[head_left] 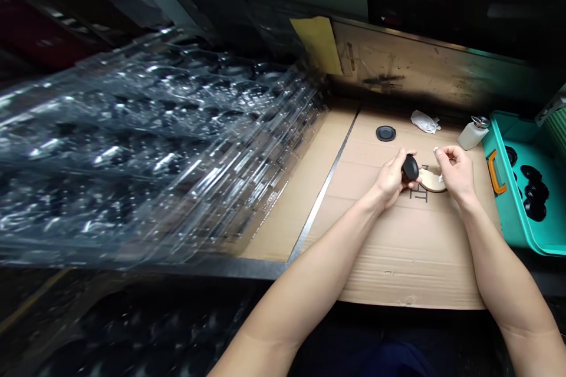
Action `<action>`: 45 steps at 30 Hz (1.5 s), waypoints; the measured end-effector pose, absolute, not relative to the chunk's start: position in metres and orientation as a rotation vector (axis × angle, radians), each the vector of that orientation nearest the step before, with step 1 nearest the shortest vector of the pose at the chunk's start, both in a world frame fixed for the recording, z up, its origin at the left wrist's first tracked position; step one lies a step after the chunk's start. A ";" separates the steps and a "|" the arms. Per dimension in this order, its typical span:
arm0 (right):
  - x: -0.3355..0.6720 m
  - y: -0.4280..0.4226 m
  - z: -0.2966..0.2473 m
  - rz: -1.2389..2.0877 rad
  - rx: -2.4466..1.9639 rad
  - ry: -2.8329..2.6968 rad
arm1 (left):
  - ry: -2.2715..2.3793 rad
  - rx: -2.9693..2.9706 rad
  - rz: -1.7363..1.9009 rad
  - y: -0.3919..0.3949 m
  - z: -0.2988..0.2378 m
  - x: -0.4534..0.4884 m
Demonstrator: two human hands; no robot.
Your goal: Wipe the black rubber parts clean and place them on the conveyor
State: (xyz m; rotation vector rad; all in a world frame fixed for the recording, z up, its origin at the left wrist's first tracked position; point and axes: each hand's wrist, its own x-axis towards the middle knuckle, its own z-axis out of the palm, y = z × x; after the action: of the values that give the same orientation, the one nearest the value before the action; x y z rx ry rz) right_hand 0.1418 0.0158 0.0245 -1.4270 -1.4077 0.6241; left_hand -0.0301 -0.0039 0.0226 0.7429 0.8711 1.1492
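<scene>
My left hand (389,181) curled around a black disc (410,168), my right hand (455,172) pinching a white wipe (435,151), tan piece (431,181) just below, over cardboard (398,259)

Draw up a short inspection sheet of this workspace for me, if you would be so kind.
Surface: flattened cardboard sheet, with a metal strip along its left part.
Job's things: black rounded piece; tan oval piece just beyond it, under the hands; small white scrap.
Clutter: crumpled white wipe; black disc; white pump bottle.
Hands: left hand grips the black rounded piece; right hand pinches the small white scrap.
Cables: nothing seen.
Surroundings: stacked clear plastic trays at left; teal bin with orange handle holding black round pieces at right; metal panel behind, with yellow paper.
</scene>
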 end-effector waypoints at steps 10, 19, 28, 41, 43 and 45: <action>0.112 -0.011 0.030 0.210 -1.401 -2.013 | 0.885 0.680 1.047 -0.008 0.012 -0.019; 0.121 -0.007 0.023 0.172 -1.470 -2.068 | 0.947 0.669 1.097 -0.006 0.009 -0.018; 0.125 -0.002 0.023 0.196 -1.554 -2.013 | 0.972 0.702 1.135 -0.004 0.005 -0.019; 0.125 -0.005 0.024 0.136 -1.557 -1.987 | 0.980 0.790 1.110 -0.005 -0.003 -0.018; 0.124 -0.006 0.025 0.167 -1.491 -2.013 | 0.995 0.831 1.104 -0.006 -0.003 -0.018; 0.122 -0.007 0.026 0.176 -1.459 -2.079 | 1.011 0.904 1.100 -0.006 -0.006 -0.019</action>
State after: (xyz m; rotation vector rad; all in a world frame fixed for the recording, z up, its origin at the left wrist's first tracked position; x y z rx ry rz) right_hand 0.1216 -0.0074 0.0261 -1.4593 -2.0786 0.1760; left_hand -0.0187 -0.0056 -0.0057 0.9040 1.0108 1.1004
